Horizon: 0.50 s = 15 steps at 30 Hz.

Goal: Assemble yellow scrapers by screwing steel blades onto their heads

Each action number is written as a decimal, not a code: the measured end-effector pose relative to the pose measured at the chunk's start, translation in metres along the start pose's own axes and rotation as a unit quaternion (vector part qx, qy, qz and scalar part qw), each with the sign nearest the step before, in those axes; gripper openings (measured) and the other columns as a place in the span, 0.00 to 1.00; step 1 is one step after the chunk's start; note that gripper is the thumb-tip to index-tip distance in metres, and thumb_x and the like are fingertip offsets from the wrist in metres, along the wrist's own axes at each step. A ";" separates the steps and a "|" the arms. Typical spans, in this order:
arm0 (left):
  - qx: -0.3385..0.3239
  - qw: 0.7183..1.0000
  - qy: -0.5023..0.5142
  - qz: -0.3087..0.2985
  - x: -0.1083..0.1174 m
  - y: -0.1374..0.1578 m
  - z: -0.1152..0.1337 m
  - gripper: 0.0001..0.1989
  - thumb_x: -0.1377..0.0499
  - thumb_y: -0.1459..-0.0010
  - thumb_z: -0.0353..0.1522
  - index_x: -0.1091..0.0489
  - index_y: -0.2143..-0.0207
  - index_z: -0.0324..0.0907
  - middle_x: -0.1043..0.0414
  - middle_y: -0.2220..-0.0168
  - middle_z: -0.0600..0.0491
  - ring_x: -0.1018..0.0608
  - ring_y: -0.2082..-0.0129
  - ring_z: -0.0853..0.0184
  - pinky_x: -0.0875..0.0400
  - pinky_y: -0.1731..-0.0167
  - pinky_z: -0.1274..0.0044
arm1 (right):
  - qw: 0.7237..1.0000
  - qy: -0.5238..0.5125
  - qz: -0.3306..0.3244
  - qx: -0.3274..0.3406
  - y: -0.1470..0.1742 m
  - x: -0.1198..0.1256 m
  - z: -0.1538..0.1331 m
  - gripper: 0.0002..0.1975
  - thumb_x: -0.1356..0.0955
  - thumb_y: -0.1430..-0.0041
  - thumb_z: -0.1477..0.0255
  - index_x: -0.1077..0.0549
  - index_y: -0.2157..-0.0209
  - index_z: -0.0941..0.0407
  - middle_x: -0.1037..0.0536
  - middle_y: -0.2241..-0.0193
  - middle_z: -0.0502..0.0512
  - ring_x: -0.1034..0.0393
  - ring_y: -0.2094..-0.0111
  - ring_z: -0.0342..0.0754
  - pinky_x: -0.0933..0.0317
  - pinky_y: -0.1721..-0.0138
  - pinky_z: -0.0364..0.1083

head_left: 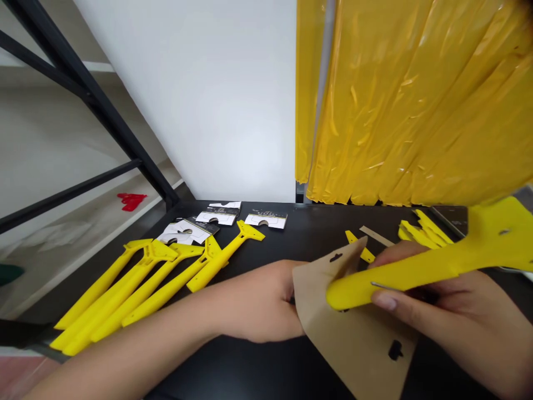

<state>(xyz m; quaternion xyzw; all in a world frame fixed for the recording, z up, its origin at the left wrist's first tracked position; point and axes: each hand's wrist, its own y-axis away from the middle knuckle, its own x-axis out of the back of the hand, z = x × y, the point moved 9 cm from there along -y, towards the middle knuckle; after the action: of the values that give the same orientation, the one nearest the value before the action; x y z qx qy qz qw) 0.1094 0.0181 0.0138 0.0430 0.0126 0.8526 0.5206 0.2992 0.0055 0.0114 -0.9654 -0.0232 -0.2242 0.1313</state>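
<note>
My left hand (262, 300) grips the left edge of a brown cardboard backing card (358, 339) with black slots, held above the black table (270, 361). My right hand (453, 311) holds a long yellow plastic scraper (416, 272) by its handle, the rounded handle end resting over the card. Its wide head (499, 233) points right. A thin metal wire or tie lies under my right thumb against the handle.
Several yellow scrapers (141, 283) lie in a row at the left. White printed cards (216, 219) lie behind them. More yellow parts (420, 233) sit at the right rear. A yellow plastic curtain (416, 100) hangs behind. A black metal frame (83, 89) stands at left.
</note>
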 end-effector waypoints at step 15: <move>-0.051 0.992 -0.111 0.045 -0.003 -0.010 -0.006 0.21 0.30 0.30 0.35 0.21 0.36 0.49 0.18 0.36 0.46 0.17 0.38 0.50 0.26 0.34 0.62 | 0.999 0.018 -0.020 0.030 0.000 -0.017 -0.025 0.07 0.22 0.37 0.58 0.13 0.63 0.45 0.12 0.64 0.51 0.13 0.64 0.54 0.19 0.68 0.44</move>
<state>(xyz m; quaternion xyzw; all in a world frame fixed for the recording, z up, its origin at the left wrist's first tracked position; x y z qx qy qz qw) 0.1189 0.0199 0.0072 0.1108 -0.0908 0.8649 0.4812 0.2735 -0.0010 0.0253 -0.9561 -0.0464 -0.2437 0.1560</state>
